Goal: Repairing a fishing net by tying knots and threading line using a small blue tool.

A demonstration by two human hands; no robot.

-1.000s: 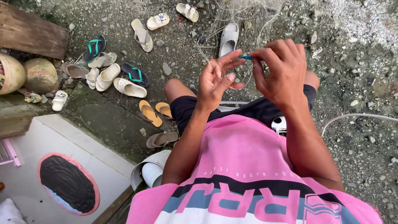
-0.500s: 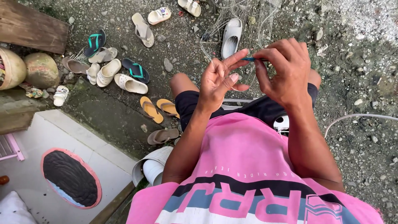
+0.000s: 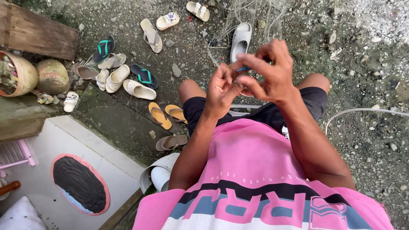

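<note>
My left hand [image 3: 221, 87] and my right hand [image 3: 272, 72] are held together above my knees. A small blue tool [image 3: 243, 68] sticks out between the fingers of my right hand. Against it, my left hand's fingertips pinch a thin pale line that runs up to a tangle of fine translucent netting [image 3: 251, 15] on the gravel. I sit in a pink shirt and dark shorts. The palms and the exact grip are hidden behind the fingers.
Several sandals and slippers lie scattered on the gravel, among them a white slide [image 3: 240, 40] and an orange pair [image 3: 164, 114]. A wooden plank [image 3: 38, 34] and two round pots [image 3: 51, 76] are at left. An oval mat [image 3: 80, 184] lies on white tile. A white hose [image 3: 362, 111] curves at right.
Both hands have drawn closer together and shifted slightly right. The left fingers, spread a second ago, are now closed against the blue tool and line.
</note>
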